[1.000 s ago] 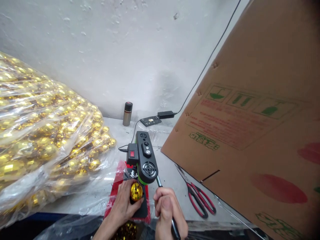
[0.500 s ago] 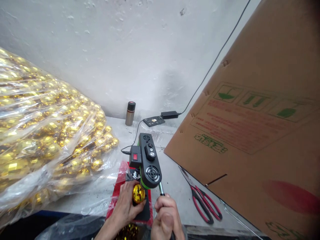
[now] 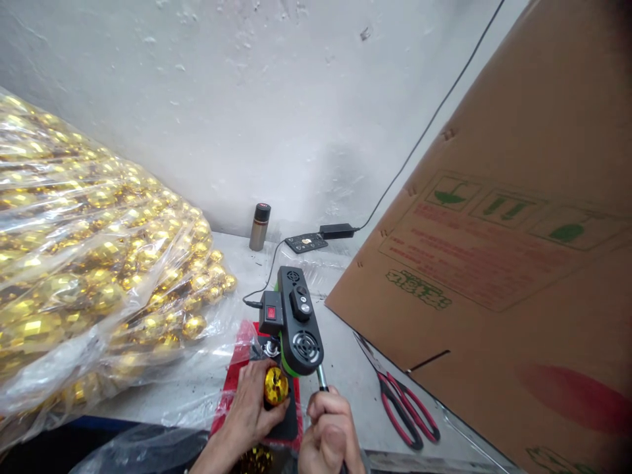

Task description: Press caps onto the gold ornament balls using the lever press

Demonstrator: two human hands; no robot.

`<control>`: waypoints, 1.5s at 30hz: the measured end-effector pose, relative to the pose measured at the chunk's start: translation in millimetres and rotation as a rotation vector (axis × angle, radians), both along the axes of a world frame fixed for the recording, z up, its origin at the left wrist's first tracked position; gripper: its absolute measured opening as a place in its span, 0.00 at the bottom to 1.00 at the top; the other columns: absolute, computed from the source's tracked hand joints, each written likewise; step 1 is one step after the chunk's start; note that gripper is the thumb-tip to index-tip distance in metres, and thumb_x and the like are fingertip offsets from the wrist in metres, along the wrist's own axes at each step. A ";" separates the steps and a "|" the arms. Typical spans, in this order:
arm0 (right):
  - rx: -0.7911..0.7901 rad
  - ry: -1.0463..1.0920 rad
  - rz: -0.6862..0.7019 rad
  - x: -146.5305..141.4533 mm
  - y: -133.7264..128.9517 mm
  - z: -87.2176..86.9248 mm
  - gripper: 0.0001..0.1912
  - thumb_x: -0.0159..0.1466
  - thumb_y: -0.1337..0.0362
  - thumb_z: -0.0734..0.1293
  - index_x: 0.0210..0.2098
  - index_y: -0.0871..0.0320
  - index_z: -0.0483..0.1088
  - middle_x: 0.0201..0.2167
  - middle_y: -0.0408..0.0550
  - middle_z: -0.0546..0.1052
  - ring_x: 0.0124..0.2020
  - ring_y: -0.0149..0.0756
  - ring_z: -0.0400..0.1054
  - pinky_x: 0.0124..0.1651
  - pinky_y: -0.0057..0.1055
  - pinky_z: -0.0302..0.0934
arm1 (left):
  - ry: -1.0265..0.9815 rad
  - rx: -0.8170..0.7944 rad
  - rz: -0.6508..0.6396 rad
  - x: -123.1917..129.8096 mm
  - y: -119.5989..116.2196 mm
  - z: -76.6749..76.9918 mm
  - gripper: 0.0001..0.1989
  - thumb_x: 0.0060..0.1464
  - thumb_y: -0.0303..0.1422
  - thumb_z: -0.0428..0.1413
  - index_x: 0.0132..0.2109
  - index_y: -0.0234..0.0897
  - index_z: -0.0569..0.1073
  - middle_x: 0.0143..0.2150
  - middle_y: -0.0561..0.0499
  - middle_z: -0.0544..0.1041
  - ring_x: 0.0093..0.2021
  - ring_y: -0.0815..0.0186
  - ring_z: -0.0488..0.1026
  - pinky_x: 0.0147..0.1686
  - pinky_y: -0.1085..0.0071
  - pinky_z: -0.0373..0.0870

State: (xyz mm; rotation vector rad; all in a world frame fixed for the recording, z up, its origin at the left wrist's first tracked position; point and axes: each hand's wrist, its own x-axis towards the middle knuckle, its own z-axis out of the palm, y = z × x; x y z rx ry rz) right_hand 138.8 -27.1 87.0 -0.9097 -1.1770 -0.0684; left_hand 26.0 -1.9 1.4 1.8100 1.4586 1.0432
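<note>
A shiny gold faceted ball is gripped between the thumb and fingers of my left hand, over the black base of a small machine. My right hand is closed round the lever handle at the machine's right side. The machine's black top housing has round vents and a green lower edge, with a black switch box bearing a red rocker switch at its left. Red sheeting lies beneath the base. Part of the ball is hidden behind my fingers.
A clear plastic bag of gold balls fills the left. Red-and-black handled scissors lie on the right, beside a large cardboard box. Near the wall are a bottle, a patterned black pad and a power adapter.
The whole view has shifted slightly. My left hand still holds the gold ball, which looks slightly turned, and my right hand stays on the lever.
</note>
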 end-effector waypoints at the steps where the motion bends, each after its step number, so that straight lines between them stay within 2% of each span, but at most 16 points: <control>1: 0.002 -0.002 0.009 0.4 0.2 -0.4 0.23 0.78 0.64 0.58 0.24 0.53 0.60 0.23 0.36 0.68 0.23 0.28 0.61 0.52 0.32 0.67 | 0.000 -0.002 0.001 0.1 0.1 -0.2 0.24 0.51 0.33 0.66 0.56 0.39 0.77 0.51 0.39 0.82 0.51 0.45 0.78 0.53 0.49 0.76; 7: 0.043 -0.010 0.029 2.1 3.2 -2.7 0.21 0.77 0.66 0.57 0.25 0.53 0.59 0.23 0.35 0.68 0.23 0.27 0.59 0.52 0.32 0.66 | 0.005 0.015 0.011 2.5 1.0 -4.9 0.26 0.49 0.32 0.66 0.57 0.38 0.77 0.52 0.39 0.82 0.52 0.44 0.78 0.53 0.47 0.76; 14: 0.061 -0.029 0.005 4.5 7.0 -6.5 0.23 0.77 0.63 0.58 0.23 0.53 0.60 0.21 0.36 0.68 0.21 0.28 0.59 0.47 0.32 0.67 | 0.011 0.033 0.022 4.7 1.9 -6.0 0.25 0.48 0.31 0.65 0.56 0.41 0.77 0.52 0.41 0.83 0.52 0.45 0.79 0.53 0.48 0.76; 19: 0.079 -0.059 0.021 7.4 10.1 -5.0 0.24 0.77 0.63 0.58 0.23 0.53 0.60 0.21 0.35 0.67 0.21 0.28 0.60 0.50 0.32 0.68 | 0.009 0.044 0.023 5.7 2.8 -6.0 0.26 0.48 0.31 0.65 0.56 0.40 0.77 0.50 0.41 0.83 0.51 0.44 0.79 0.53 0.47 0.76; 22: 0.094 -0.080 0.025 7.7 10.1 -5.7 0.24 0.78 0.62 0.57 0.23 0.53 0.61 0.21 0.35 0.67 0.20 0.27 0.60 0.48 0.33 0.68 | 0.004 0.053 0.025 6.0 3.8 -6.7 0.25 0.48 0.31 0.65 0.56 0.41 0.77 0.50 0.41 0.83 0.52 0.44 0.79 0.54 0.47 0.76; 27: 0.039 -0.097 0.005 6.2 5.6 -16.9 0.23 0.78 0.64 0.57 0.24 0.54 0.62 0.24 0.36 0.70 0.24 0.27 0.65 0.53 0.33 0.68 | 0.012 0.044 0.023 5.9 3.6 -6.5 0.26 0.49 0.32 0.65 0.56 0.38 0.77 0.51 0.39 0.83 0.52 0.43 0.79 0.53 0.47 0.76; 32: 0.080 -0.109 0.011 6.1 5.8 -27.3 0.23 0.78 0.63 0.57 0.24 0.53 0.63 0.24 0.37 0.71 0.25 0.29 0.66 0.52 0.34 0.67 | 0.011 0.044 0.024 5.2 2.4 -5.5 0.25 0.49 0.33 0.65 0.56 0.39 0.77 0.51 0.39 0.83 0.51 0.44 0.79 0.52 0.48 0.76; 35: 0.028 -0.118 0.049 8.8 2.9 -15.5 0.23 0.77 0.62 0.59 0.24 0.54 0.64 0.24 0.39 0.72 0.25 0.30 0.67 0.42 0.32 0.68 | 0.017 0.037 0.033 5.6 5.6 -2.2 0.25 0.49 0.32 0.65 0.56 0.40 0.77 0.51 0.40 0.83 0.52 0.44 0.79 0.53 0.48 0.76; 38: -0.100 0.003 0.129 12.9 -2.8 14.6 0.24 0.77 0.61 0.60 0.23 0.54 0.62 0.24 0.41 0.69 0.23 0.28 0.63 0.27 0.26 0.58 | 0.024 0.030 0.023 4.7 5.8 -0.2 0.26 0.48 0.32 0.66 0.56 0.40 0.78 0.51 0.40 0.83 0.52 0.43 0.80 0.53 0.46 0.77; 40: -0.196 0.058 0.160 14.6 -6.3 36.7 0.23 0.77 0.60 0.62 0.24 0.55 0.65 0.24 0.40 0.68 0.22 0.27 0.61 0.25 0.26 0.55 | 0.024 0.048 0.008 -0.9 -2.1 -4.5 0.27 0.49 0.32 0.66 0.58 0.39 0.78 0.53 0.39 0.84 0.54 0.42 0.80 0.55 0.45 0.78; 42: -0.249 0.046 0.177 14.3 -8.6 51.7 0.21 0.77 0.58 0.63 0.27 0.55 0.69 0.23 0.39 0.67 0.21 0.27 0.59 0.24 0.27 0.53 | 0.042 0.089 -0.023 -13.6 -18.0 -15.0 0.28 0.52 0.32 0.67 0.61 0.41 0.77 0.56 0.38 0.83 0.58 0.42 0.80 0.58 0.45 0.78; 45: -0.240 0.075 0.146 9.7 -8.9 52.1 0.22 0.77 0.57 0.63 0.25 0.55 0.67 0.23 0.39 0.67 0.22 0.27 0.60 0.26 0.28 0.53 | 0.124 0.175 -0.072 -45.3 -45.3 -32.1 0.38 0.50 0.40 0.72 0.67 0.45 0.73 0.63 0.38 0.81 0.63 0.40 0.78 0.62 0.45 0.77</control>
